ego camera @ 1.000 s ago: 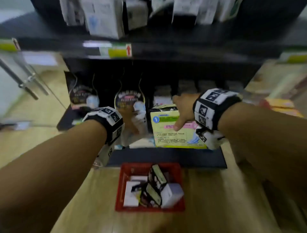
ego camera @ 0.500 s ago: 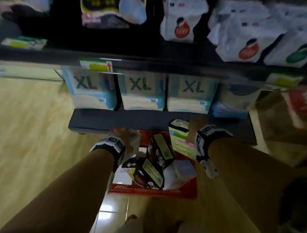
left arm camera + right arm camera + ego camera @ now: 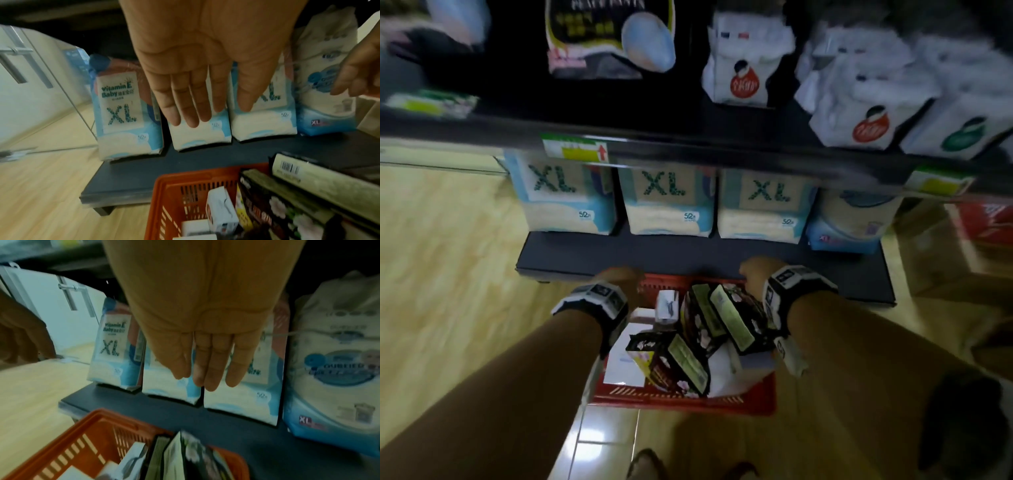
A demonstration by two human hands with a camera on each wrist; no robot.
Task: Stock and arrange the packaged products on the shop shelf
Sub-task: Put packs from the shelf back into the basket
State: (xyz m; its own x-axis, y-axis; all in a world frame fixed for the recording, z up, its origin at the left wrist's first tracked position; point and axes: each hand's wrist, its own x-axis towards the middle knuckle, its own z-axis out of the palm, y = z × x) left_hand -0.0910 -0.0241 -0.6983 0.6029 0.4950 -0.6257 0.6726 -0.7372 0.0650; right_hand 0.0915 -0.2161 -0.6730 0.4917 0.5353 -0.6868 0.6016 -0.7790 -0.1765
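Hands first, left to right: our left hand [image 3: 197, 68] hangs flat with straight fingers and nothing in it above the near-left corner of the red slatted plastic basket [image 3: 681, 399], and our right hand [image 3: 205, 331] is just as flat and bare over its far-right corner. Between our wrists the basket on the pale wood-look floor [image 3: 448, 257] holds dark flowered packets [image 3: 726, 322] and small white boxes [image 3: 667, 305]. Beyond, three pale-blue XL packs [image 3: 669, 198] front the dark bottom shelf [image 3: 619, 255], so we judge plenty is left to stock.
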